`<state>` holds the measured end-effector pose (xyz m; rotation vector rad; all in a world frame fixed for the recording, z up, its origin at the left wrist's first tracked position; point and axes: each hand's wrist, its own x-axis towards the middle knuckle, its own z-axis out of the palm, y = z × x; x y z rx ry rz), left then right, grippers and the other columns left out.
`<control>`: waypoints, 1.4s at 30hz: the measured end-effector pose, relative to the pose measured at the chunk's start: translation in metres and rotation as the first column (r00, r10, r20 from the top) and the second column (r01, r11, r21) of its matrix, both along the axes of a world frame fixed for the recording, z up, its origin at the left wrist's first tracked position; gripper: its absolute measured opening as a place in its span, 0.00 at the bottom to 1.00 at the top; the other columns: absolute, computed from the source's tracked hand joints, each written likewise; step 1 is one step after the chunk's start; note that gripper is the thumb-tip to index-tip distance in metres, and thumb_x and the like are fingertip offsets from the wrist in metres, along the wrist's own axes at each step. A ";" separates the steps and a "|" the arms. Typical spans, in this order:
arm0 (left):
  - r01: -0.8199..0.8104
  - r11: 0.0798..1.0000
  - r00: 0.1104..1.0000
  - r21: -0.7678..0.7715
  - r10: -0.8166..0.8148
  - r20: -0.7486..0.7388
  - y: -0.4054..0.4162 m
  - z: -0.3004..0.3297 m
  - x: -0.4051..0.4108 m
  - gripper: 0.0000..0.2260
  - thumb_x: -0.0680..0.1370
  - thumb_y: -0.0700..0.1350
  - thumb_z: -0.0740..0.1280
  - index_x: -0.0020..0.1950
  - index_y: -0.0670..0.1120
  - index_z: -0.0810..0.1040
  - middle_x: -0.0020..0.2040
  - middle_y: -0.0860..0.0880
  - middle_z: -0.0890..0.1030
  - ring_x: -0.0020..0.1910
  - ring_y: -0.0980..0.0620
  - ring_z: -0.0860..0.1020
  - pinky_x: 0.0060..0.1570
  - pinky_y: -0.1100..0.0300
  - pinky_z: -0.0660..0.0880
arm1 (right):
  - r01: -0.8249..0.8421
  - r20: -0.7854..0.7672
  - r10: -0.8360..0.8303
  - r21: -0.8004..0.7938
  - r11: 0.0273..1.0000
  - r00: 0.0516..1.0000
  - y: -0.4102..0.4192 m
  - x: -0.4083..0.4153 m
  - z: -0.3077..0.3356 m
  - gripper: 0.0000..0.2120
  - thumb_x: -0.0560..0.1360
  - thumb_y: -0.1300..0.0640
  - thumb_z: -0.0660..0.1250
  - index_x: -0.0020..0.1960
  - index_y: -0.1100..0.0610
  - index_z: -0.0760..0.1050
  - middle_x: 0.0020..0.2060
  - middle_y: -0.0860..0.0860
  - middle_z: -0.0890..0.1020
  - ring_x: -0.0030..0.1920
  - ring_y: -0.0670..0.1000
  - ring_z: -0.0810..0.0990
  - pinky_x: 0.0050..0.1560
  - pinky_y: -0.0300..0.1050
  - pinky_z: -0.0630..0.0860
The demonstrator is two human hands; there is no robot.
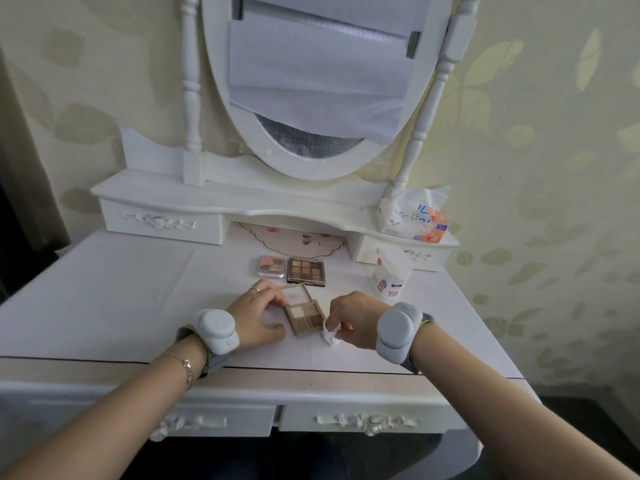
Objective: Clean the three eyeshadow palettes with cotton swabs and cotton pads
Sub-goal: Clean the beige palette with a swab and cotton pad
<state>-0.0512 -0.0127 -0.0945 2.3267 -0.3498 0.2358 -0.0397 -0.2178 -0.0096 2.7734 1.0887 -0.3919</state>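
A small open palette (305, 315) with beige and brown pans lies on the white dressing table, its clear lid tilted back. My left hand (258, 315) holds its left edge, fingers at the lid side and thumb at the near corner. My right hand (349, 318) pinches a crumpled white cotton pad (330, 333) just right of the palette's near corner. Behind them lie a pink palette (272, 266) and a larger open brown palette (306, 270), side by side.
A bag of cotton pads (391, 277) stands at the right. A tissue pack (414, 216) sits on the raised shelf (207, 199) under the oval mirror (311, 98). A flowered mat (294, 239) lies in the recess. Drawers run along the table's front edge.
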 end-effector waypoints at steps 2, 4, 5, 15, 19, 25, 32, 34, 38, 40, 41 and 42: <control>0.004 1.000 1.000 0.001 -0.004 -0.006 -0.001 0.000 0.000 0.28 0.56 0.61 0.60 0.50 0.48 0.76 0.52 0.54 0.71 0.53 0.57 0.73 0.55 0.72 0.65 | 0.021 0.002 -0.021 0.026 0.999 1.000 -0.004 0.001 0.003 0.14 0.77 0.62 0.60 0.59 0.56 0.79 0.58 0.55 0.78 0.59 0.57 0.75 0.58 0.45 0.71; 0.010 1.000 1.000 -0.005 -0.011 -0.020 0.000 0.000 0.000 0.26 0.56 0.62 0.61 0.49 0.51 0.74 0.52 0.55 0.70 0.53 0.57 0.73 0.55 0.71 0.65 | 0.046 0.015 -0.047 0.072 0.996 0.999 -0.004 0.003 0.005 0.13 0.77 0.62 0.61 0.59 0.57 0.79 0.58 0.55 0.79 0.58 0.57 0.75 0.57 0.43 0.71; 0.013 1.000 1.000 -0.008 -0.013 -0.027 0.000 0.000 -0.001 0.25 0.56 0.63 0.62 0.49 0.53 0.72 0.52 0.56 0.69 0.53 0.57 0.73 0.55 0.71 0.65 | 0.058 0.024 -0.061 0.095 0.994 0.998 -0.003 0.005 0.007 0.13 0.77 0.61 0.61 0.59 0.57 0.78 0.58 0.55 0.79 0.58 0.56 0.75 0.56 0.41 0.69; -0.018 0.999 1.000 0.041 0.017 0.026 -0.005 -0.001 -0.003 0.29 0.56 0.68 0.64 0.49 0.51 0.70 0.50 0.55 0.68 0.51 0.58 0.70 0.52 0.72 0.64 | 0.039 0.061 -0.052 0.192 0.981 0.997 0.039 0.015 0.017 0.14 0.77 0.59 0.61 0.61 0.57 0.77 0.60 0.54 0.77 0.61 0.55 0.74 0.57 0.41 0.67; -0.012 0.997 1.000 0.077 0.010 0.017 -0.006 0.001 -0.002 0.30 0.55 0.68 0.62 0.49 0.50 0.68 0.50 0.54 0.67 0.50 0.58 0.68 0.47 0.75 0.60 | 0.000 0.062 -0.005 0.074 0.997 0.998 0.060 0.017 0.015 0.12 0.76 0.62 0.60 0.56 0.57 0.79 0.49 0.56 0.76 0.58 0.58 0.75 0.54 0.45 0.71; -0.020 0.995 1.000 0.101 0.021 -0.014 -0.006 0.000 0.000 0.36 0.53 0.68 0.60 0.55 0.48 0.71 0.51 0.55 0.65 0.50 0.59 0.66 0.47 0.75 0.58 | 0.032 0.084 -0.035 0.037 0.999 0.996 0.070 0.019 0.005 0.12 0.75 0.61 0.62 0.57 0.59 0.77 0.56 0.57 0.79 0.57 0.58 0.77 0.59 0.52 0.74; -0.001 0.998 0.997 0.063 -0.004 0.074 -0.008 -0.007 0.003 0.21 0.59 0.58 0.71 0.43 0.55 0.64 0.42 0.62 0.64 0.43 0.67 0.66 0.45 0.79 0.60 | 0.006 0.067 -0.004 -0.039 0.999 0.998 0.074 0.012 0.006 0.11 0.74 0.62 0.61 0.52 0.58 0.80 0.48 0.55 0.78 0.51 0.57 0.78 0.47 0.45 0.75; 0.017 1.000 0.992 -0.010 -0.016 0.123 -0.009 -0.008 0.002 0.18 0.59 0.55 0.72 0.42 0.54 0.67 0.43 0.62 0.66 0.45 0.68 0.66 0.47 0.81 0.61 | -0.026 0.089 0.032 -0.062 0.998 0.996 0.070 0.007 0.007 0.10 0.74 0.62 0.62 0.51 0.58 0.80 0.46 0.54 0.79 0.50 0.56 0.78 0.44 0.44 0.73; 0.025 0.996 0.992 -0.081 -0.015 0.123 -0.008 -0.009 0.000 0.22 0.57 0.59 0.68 0.43 0.46 0.76 0.47 0.59 0.69 0.49 0.73 0.69 0.49 0.80 0.64 | -0.069 0.047 0.072 -0.063 0.996 0.996 0.063 0.002 0.011 0.12 0.75 0.61 0.61 0.54 0.58 0.81 0.51 0.54 0.81 0.53 0.56 0.77 0.52 0.44 0.74; 0.028 0.997 0.994 -0.077 -0.019 0.110 -0.008 -0.008 0.000 0.23 0.56 0.60 0.68 0.44 0.47 0.76 0.48 0.56 0.71 0.48 0.69 0.72 0.50 0.78 0.65 | -0.088 0.031 0.089 -0.048 0.995 0.996 0.059 0.002 0.018 0.13 0.75 0.61 0.63 0.57 0.57 0.80 0.54 0.54 0.81 0.58 0.56 0.76 0.58 0.43 0.71; 0.032 0.997 0.995 -0.071 -0.024 0.101 -0.007 -0.008 0.000 0.23 0.56 0.60 0.68 0.45 0.49 0.75 0.49 0.55 0.72 0.48 0.68 0.72 0.51 0.77 0.65 | -0.078 0.026 0.079 -0.028 0.997 0.997 0.057 0.003 0.022 0.13 0.76 0.60 0.63 0.59 0.56 0.79 0.56 0.54 0.80 0.59 0.55 0.76 0.58 0.43 0.70; 0.035 0.997 0.995 -0.066 -0.029 0.093 -0.007 -0.008 -0.001 0.22 0.57 0.61 0.68 0.46 0.51 0.74 0.50 0.54 0.72 0.49 0.68 0.71 0.51 0.77 0.65 | -0.061 0.029 0.061 -0.006 0.998 0.998 0.055 0.004 0.026 0.14 0.76 0.59 0.63 0.60 0.56 0.78 0.58 0.54 0.79 0.60 0.55 0.75 0.59 0.43 0.69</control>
